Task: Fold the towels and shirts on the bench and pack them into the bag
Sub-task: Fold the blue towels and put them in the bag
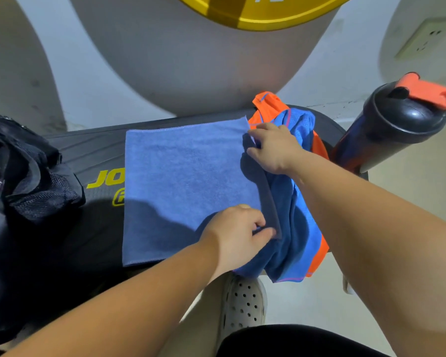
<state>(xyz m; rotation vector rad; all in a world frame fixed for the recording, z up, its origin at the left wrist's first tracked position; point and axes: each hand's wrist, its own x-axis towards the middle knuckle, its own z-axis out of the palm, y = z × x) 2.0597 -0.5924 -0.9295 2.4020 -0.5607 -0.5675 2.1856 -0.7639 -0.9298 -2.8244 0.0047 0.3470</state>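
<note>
Currently left hand (240, 228) pinches blue towel (186, 181) at its near right corner, right hand (271, 148) pinches the far right corner. Towel lies flat on black bench (95, 150), right edge over crumpled blue-orange shirt (301, 228). Black bag (23, 176) at left, shaker bottle (397, 124) at right.

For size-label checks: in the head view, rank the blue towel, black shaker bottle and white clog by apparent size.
1. blue towel
2. black shaker bottle
3. white clog, partly hidden, so only its visible part counts.

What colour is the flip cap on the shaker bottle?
Orange-red flip cap on a black lid, head view.
</note>
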